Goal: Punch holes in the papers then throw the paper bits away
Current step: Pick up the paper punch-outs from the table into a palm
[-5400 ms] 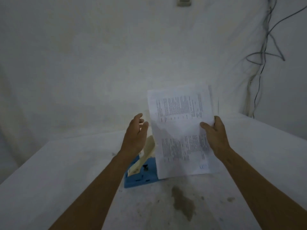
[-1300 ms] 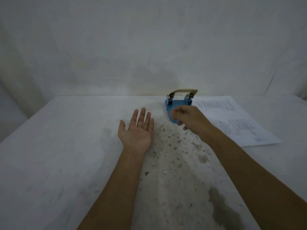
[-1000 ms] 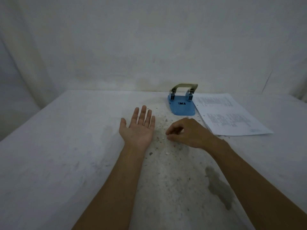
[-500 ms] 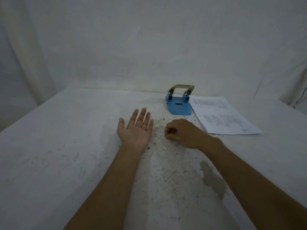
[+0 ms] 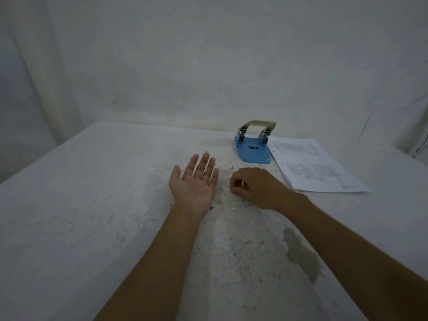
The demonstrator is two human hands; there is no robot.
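Pinching paper bit (image 5: 242, 183) beside left hand (image 5: 194, 181)

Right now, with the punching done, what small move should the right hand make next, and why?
Probably carry the right hand over to the open left hand and drop its pinched paper bit into the upturned palm; more bits lie on the table.

at centre frame the left hand (image 5: 194, 181) lies palm up and flat on the table (image 5: 69, 216); just right, the right hand (image 5: 256, 187) curls, seemingly pinching a white paper bit (image 5: 242, 183). upper right: blue hole punch (image 5: 253, 147), papers (image 5: 312, 169).
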